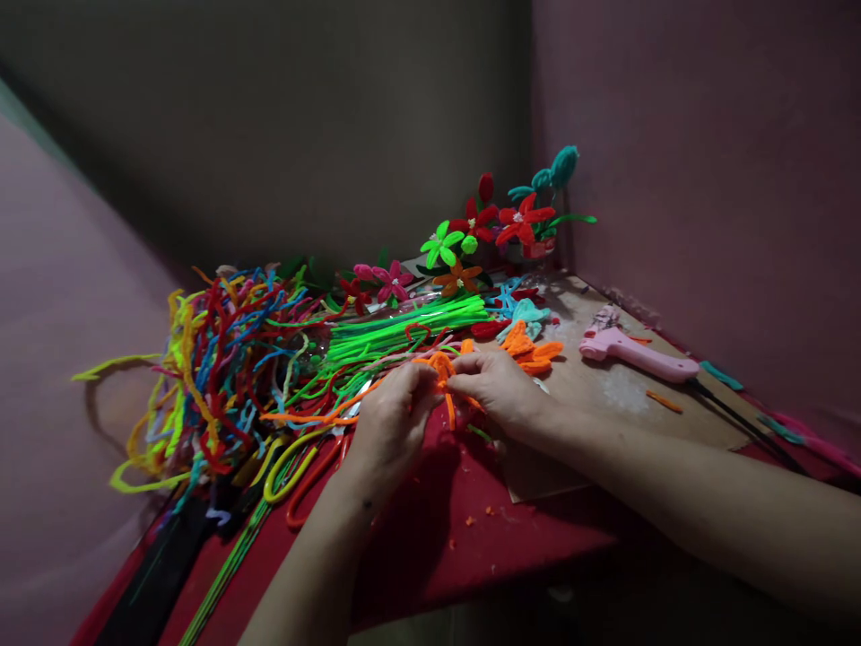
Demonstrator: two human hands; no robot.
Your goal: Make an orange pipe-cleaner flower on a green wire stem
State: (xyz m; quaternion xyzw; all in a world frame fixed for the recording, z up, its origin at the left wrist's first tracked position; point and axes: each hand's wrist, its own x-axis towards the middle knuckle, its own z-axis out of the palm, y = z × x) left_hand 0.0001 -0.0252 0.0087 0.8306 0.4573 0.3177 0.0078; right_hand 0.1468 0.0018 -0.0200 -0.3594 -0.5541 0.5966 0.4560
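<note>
Both hands meet over the red tabletop around a bent orange pipe cleaner (442, 368). My left hand (396, 408) pinches it from the left, with a long orange strand (316, 419) trailing out leftward. From the right, my right hand (494, 386) grips the same orange piece between thumb and fingers. Loops and short ends of orange show between the fingertips. Just beyond my right hand lie finished-looking orange petals (538, 354). Green pipe cleaners (404, 334) are bundled behind my hands.
A tangled multicoloured pile (215, 359) rises at the left. Pipe-cleaner flowers (517, 220) stand at the back. A pink glue gun (639, 352) with a black cord rests on the brown board (605, 408) at right. Thin green stems (229, 570) lie near the front left.
</note>
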